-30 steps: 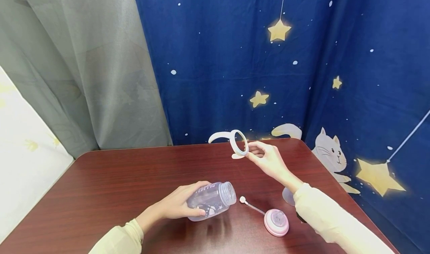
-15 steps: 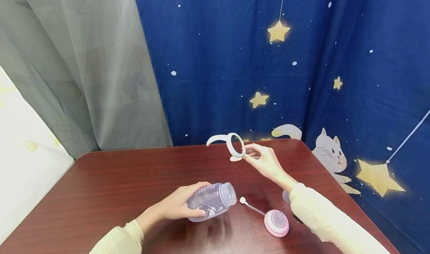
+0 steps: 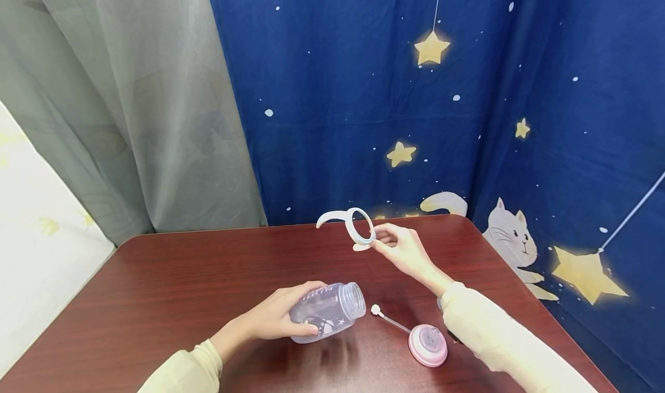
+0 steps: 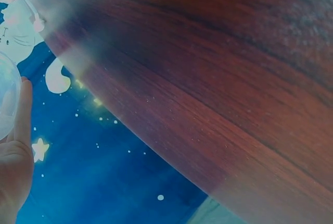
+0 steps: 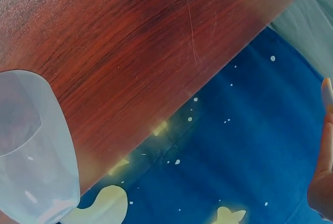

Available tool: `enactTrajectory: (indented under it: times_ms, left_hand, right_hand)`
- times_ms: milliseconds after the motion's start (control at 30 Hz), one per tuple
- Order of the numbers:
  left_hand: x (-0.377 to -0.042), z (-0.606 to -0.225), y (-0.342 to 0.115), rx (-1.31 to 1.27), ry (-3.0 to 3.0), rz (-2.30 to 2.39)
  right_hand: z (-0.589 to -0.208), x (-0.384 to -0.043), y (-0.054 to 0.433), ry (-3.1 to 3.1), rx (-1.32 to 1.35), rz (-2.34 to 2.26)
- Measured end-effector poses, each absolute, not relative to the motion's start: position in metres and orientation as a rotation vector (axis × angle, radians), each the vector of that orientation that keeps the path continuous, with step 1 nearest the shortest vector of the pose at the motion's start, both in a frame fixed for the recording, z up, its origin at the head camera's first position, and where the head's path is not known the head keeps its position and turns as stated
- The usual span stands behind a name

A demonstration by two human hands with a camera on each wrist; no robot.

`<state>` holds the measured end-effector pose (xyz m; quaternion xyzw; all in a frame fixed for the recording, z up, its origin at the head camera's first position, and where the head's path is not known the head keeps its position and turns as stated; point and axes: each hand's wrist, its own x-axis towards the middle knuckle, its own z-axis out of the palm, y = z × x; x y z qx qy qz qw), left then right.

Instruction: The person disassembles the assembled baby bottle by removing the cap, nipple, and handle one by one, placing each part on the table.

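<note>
My left hand [image 3: 277, 312] grips a clear baby bottle [image 3: 322, 312], tilted on its side with its uncapped threaded mouth facing right. At the left edge of the left wrist view, part of the bottle [image 4: 7, 99] shows beside the hand [image 4: 14, 174]. My right hand [image 3: 404, 250] pinches the rim of a white bottle-handle ring [image 3: 350, 229] with curved grips, held up above the far part of the table. The right wrist view catches only some fingers [image 5: 325, 146]; the ring is out of sight there. A pink nipple collar [image 3: 428, 345] with a weighted straw [image 3: 392, 321] lies right of the bottle.
A translucent dome cover [image 5: 39, 146] stands on the table near my right forearm, which hides most of it in the head view. The reddish-brown table [image 3: 208, 272] ends at a blue star-patterned curtain [image 3: 337, 93] and a grey curtain [image 3: 171, 104].
My right hand has shifted slightly left and a little lower with the handle ring. The left hand and bottle stay put, as does the pink collar.
</note>
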<state>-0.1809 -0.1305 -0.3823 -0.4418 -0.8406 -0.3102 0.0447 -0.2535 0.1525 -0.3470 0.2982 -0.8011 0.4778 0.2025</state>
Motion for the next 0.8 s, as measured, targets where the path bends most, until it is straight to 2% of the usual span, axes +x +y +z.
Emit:
enactTrajectory:
  times_ms: [267, 467, 800]
  left_hand:
    - [-0.181, -0.383, -0.130, -1.368, -2.544, -0.939]
    - [-0.181, -0.383, -0.130, -1.371, -2.537, -0.947]
    - [-0.180, -0.382, -0.130, -1.362, -2.548, -0.967]
  right_hand:
    - [-0.350, -0.256, 0.150, -2.271, 0.807, 1.323]
    - [-0.337, -0.240, 0.142, -2.271, 0.809, 1.355]
    - [-0.364, -0.264, 0.143, -2.279, 0.836, 1.327]
